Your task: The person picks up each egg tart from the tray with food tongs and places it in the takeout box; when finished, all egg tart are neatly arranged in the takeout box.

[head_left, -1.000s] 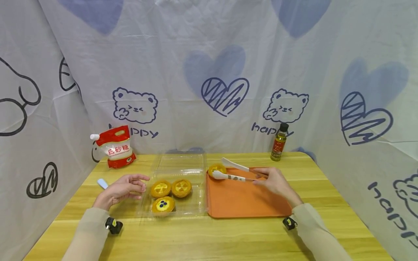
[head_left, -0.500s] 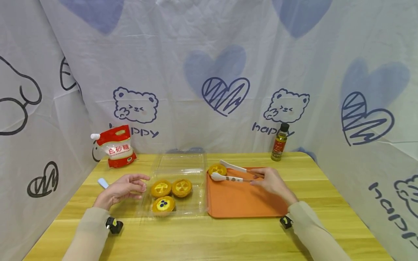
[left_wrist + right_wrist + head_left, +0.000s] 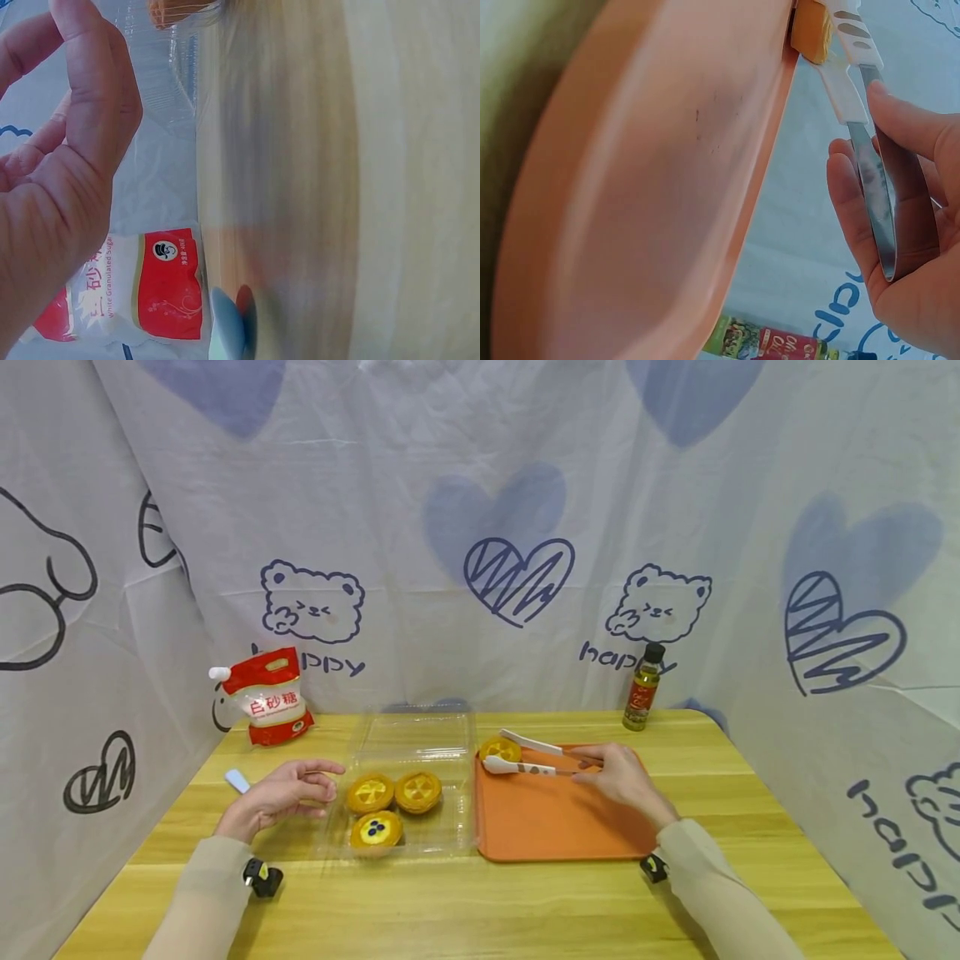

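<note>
In the head view, my right hand [image 3: 626, 781] pinches a pair of tongs [image 3: 517, 767] with white tips and metal arms. The tong tips stand on either side of an egg tart [image 3: 495, 745] at the back left corner of the orange tray [image 3: 562, 827]. Whether both tips touch the tart cannot be seen. My left hand [image 3: 288, 795] holds nothing; its fingers are loosely bent beside the left edge of a clear plastic box [image 3: 450, 835]. Inside the box sit 3 tarts: two with yellow patterned tops [image 3: 417, 792] and one with dark berries [image 3: 375, 831].
A red and white bag of sugar [image 3: 273, 702] stands at the back left. Behind my left hand, a pale blue handle-like end [image 3: 236, 781] shows on the wooden table [image 3: 480, 910]. A dark-capped bottle [image 3: 641, 693] stands at the back right. The box's clear lid [image 3: 412, 731] lies back, open.
My right hand has shifted slightly left, and the tong tips have moved a little left with it, closer about the tart on the tray. My left hand has stayed in place.
</note>
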A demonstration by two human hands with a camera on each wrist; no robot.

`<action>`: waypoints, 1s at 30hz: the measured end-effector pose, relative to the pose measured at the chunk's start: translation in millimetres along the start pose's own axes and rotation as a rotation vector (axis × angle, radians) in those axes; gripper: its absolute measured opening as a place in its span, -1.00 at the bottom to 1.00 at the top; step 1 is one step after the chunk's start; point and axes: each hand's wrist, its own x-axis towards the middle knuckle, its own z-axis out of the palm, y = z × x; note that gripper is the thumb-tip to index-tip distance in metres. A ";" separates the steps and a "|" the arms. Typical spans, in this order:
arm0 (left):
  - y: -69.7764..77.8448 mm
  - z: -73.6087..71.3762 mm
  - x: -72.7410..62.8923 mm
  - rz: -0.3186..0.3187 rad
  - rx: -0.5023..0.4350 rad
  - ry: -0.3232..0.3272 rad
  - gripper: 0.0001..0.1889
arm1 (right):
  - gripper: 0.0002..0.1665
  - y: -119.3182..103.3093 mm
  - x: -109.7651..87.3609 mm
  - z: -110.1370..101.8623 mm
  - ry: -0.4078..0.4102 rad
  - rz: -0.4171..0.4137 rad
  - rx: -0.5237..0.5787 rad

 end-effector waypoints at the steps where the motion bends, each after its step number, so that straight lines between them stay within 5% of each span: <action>1: 0.2 0.0 0.1 0.000 -0.003 0.000 -0.40 | -0.50 0.1 -0.3 0.2 0.002 0.000 -0.004; 30: 0.7 0.5 -0.3 0.003 0.007 -0.002 -0.38 | -0.52 -12.8 -8.5 -23.0 -0.013 0.010 0.108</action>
